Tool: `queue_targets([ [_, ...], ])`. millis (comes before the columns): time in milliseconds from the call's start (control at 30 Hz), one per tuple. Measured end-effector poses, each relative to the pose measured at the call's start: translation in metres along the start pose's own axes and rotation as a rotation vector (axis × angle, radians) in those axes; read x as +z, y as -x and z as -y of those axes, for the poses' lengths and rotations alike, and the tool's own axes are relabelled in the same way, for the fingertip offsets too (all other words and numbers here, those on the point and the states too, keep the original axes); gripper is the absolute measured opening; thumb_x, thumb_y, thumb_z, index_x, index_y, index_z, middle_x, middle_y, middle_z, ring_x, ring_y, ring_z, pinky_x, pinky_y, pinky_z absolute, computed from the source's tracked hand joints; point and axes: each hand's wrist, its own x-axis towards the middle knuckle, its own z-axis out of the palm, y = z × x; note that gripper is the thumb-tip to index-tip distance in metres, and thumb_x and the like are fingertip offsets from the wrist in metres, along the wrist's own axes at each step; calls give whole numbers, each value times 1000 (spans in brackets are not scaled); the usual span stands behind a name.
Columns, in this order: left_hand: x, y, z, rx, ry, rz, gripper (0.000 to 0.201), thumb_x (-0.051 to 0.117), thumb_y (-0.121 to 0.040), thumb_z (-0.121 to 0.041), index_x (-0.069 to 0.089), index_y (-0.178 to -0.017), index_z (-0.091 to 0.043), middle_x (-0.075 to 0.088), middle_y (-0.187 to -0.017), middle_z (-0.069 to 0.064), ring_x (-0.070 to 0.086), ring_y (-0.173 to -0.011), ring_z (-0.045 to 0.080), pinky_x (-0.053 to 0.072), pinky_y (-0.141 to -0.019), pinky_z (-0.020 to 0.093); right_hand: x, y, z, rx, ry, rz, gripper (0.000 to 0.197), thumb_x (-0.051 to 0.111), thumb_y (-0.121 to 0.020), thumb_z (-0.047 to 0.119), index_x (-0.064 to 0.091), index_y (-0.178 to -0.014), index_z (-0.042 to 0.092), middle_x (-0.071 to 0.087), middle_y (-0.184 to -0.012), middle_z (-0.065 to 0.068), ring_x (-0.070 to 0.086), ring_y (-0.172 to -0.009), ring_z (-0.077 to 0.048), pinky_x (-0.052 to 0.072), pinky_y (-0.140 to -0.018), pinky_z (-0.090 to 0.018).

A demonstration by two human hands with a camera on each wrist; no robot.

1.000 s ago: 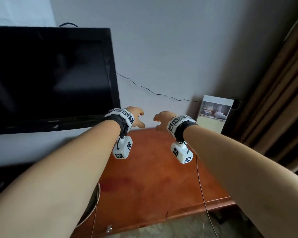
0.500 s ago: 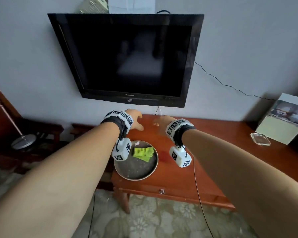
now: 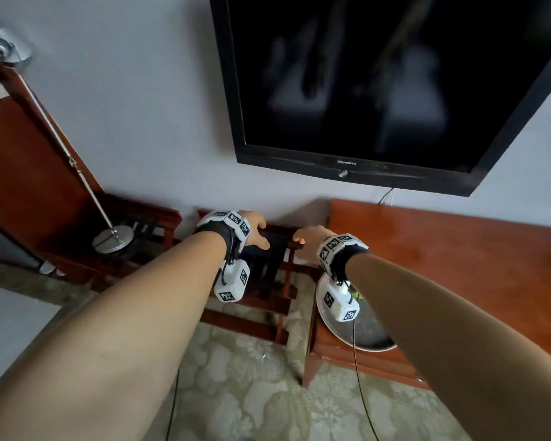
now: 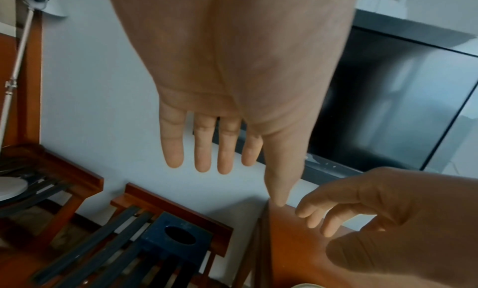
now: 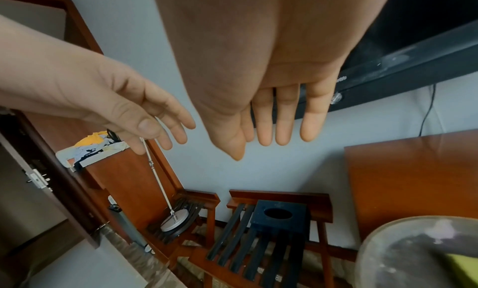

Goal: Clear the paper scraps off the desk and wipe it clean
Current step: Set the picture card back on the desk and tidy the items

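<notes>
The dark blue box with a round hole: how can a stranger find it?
Start at the wall television, then look down and left, past the end of the wooden desk. A slatted wooden rack stands there, and the dark blue box sits on it, the only thing with a round hole on top.

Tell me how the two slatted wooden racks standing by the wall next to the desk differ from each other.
The left rack carries the round metal base of a floor lamp; the right rack carries a dark blue box with an oval hole in its top. The left rack stands further from the desk; the right rack stands just beside the desk's end. Both share reddish-brown frames, dark slats and a raised back rail against the wall.
</notes>
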Motion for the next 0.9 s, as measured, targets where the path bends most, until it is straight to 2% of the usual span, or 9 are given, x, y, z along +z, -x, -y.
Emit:
queue_targets([
  [67, 2, -14, 35, -2, 5, 17, 76, 75, -71, -54, 53, -135, -19, 60, -130, 6, 60, -111, 28, 48, -97, 41, 9, -21, 20, 12, -48, 1, 20, 59, -80, 36, 61, -98, 29, 66, -110, -1, 64, -89, -26, 53, -75, -32],
  [133, 5, -31, 65, -6, 11, 36, 75, 74, -73, -52, 52, -136, -18, 60, -130, 5, 59, -113, 27, 48, -97, 40, 19, -43, 35, 18, -66, 8, 46, 63, -81, 35, 58, -126, 28, 62, -123, -1, 63, -105, -26, 52, -85, -33],
  [167, 7, -41, 79, -6, 15, 52, 74, 74, -75, -50, 51, -137, -18, 59, -131, 6, 58, -114, 28, 48, -96, 38, 23, -56, 40, 16, -73, 10, 51, 64, -81, 34, 55, -131, 28, 60, -127, -1, 62, -109, -26, 52, -88, -33],
  [267, 14, -75, 115, -10, 28, 89, 72, 72, -79, -48, 48, -139, -17, 58, -133, 6, 58, -115, 27, 48, -93, 33, 29, -97, 52, 35, -88, 59, 42, 67, -82, 31, 61, -123, 27, 63, -120, -2, 64, -106, -27, 52, -86, -34],
  [367, 23, -118, 144, -30, 41, 147, 74, 72, -80, -47, 45, -142, -17, 55, -138, 6, 55, -121, 27, 47, -99, 36, 33, -141, 55, 68, -107, 102, 23, 64, -82, 27, 67, -105, 26, 66, -100, 0, 65, -87, -26, 50, -73, -31],
  [467, 32, -172, 165, -40, 56, 192, 74, 71, -82, -45, 43, -144, -17, 53, -140, 6, 55, -121, 27, 46, -100, 39, 43, -195, 54, 152, -149, 113, 23, 60, -81, 28, 67, -102, 22, 62, -87, 0, 59, -72, -25, 47, -66, -29],
  [633, 56, -264, 189, -29, 62, 252, 70, 66, -87, -41, 39, -146, -15, 49, -143, 8, 52, -124, 28, 46, -100, 41, 68, -286, 39, 247, -191, 178, 24, 61, -85, 33, 64, -101, 16, 60, -89, -2, 60, -77, -28, 48, -68, -30],
  [767, 82, -325, 204, -14, 41, 301, 67, 66, -87, -39, 41, -144, -15, 51, -141, 8, 55, -120, 29, 48, -97, 42, 90, -342, 29, 301, -175, 227, 29, 57, -88, 29, 64, -111, 13, 63, -100, -6, 64, -96, -31, 47, -72, -31],
  [900, 111, -374, 217, 4, 4, 353, 67, 66, -84, -39, 43, -142, -17, 54, -135, 9, 58, -112, 31, 51, -92, 44, 114, -381, 20, 277, -167, 256, 25, 52, -91, 22, 64, -110, 9, 64, -109, -8, 63, -95, -31, 46, -71, -33],
])
